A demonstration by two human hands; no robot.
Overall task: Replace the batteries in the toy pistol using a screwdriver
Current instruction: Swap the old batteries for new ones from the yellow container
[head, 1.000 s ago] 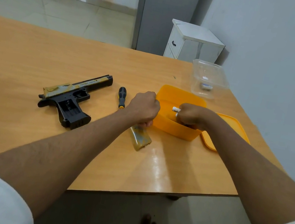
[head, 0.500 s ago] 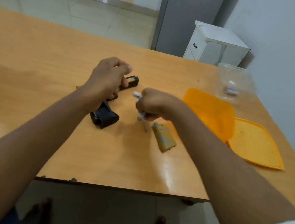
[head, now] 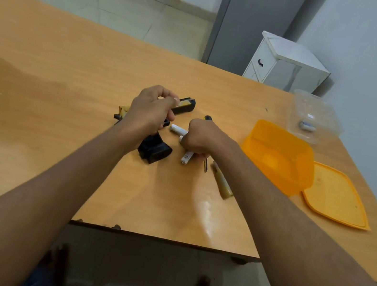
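The black and gold toy pistol (head: 156,148) lies on the wooden table (head: 64,95), its grip toward me. My left hand (head: 148,112) is closed over its body and barrel. My right hand (head: 199,137) sits just right of the pistol, shut on white batteries (head: 178,129); one sticks out to the left toward the pistol and another pokes out below the fist. The screwdriver (head: 205,164) lies under my right hand, its metal tip showing. The gold battery cover (head: 221,184) rests on the table to the right of the tip.
An open orange box (head: 280,156) stands right of my hands, with its orange lid (head: 339,197) flat beside it. A clear plastic container (head: 313,117) holding a small item sits near the far right edge. A white cabinet (head: 287,64) stands beyond the table.
My right hand left the orange box with batteries and came to the pistol. My left hand let go of the battery cover and took hold of the pistol.
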